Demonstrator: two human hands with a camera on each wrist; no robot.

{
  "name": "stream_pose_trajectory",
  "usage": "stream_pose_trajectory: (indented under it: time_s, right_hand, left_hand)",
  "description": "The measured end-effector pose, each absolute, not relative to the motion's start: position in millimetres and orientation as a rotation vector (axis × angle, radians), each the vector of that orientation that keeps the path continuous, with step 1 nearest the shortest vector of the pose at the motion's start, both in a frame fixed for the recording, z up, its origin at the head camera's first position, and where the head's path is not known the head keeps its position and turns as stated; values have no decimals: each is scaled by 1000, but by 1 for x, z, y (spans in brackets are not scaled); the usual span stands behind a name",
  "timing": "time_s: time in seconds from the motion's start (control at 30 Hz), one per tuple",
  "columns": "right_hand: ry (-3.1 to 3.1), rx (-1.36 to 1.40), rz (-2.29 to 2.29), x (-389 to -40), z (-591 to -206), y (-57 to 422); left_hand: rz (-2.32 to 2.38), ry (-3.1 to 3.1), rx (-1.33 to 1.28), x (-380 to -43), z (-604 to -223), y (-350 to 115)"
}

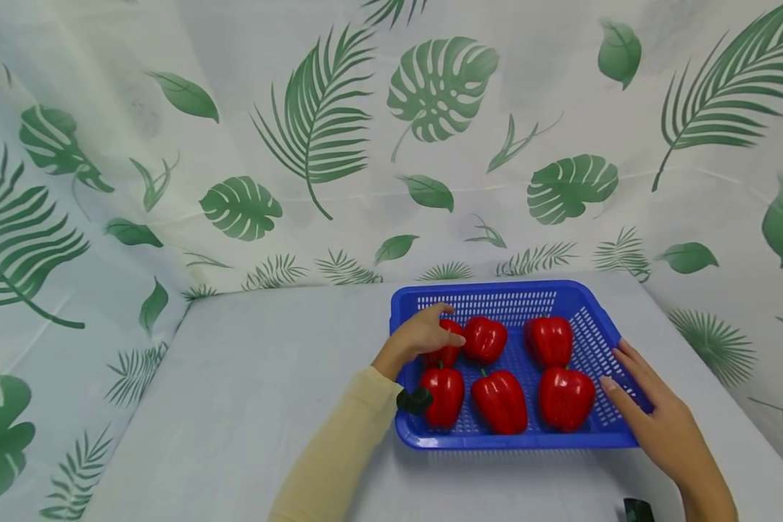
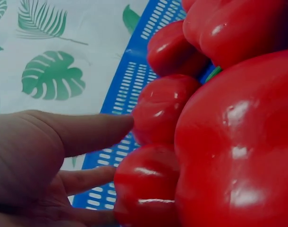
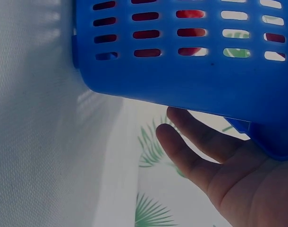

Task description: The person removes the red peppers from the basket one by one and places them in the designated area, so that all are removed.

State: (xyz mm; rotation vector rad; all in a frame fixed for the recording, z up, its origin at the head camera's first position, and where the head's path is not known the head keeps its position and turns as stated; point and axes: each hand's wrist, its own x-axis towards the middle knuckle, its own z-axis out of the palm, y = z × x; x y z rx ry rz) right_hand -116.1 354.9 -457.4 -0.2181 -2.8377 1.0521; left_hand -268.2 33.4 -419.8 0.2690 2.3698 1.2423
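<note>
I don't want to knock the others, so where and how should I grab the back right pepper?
Probably across the left and right sides of the back right pepper, coming from above: space shows on both sides of it, while another pepper crowds its front and the basket's back wall stands behind.

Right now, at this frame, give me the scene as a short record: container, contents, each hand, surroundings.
Container: blue basket with slotted sides, on a pale tabletop
Contents: six red peppers, three towards the back and three in front
Left hand: reaching in over the back-left pepper; whether it grips is unclear
Right hand: at the basket's right side
Clothing: pale yellow sleeve on the left arm
Backdrop: white sheet printed with green leaves
</note>
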Motion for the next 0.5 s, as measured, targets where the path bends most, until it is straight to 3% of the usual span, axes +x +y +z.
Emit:
stream_pose_trajectory:
  time_s: [0.5]
  right_hand:
    - [-2838, -244, 1066, -115, -456, 354]
  left_hand:
    - [1212, 2414, 338, -265, -432, 40]
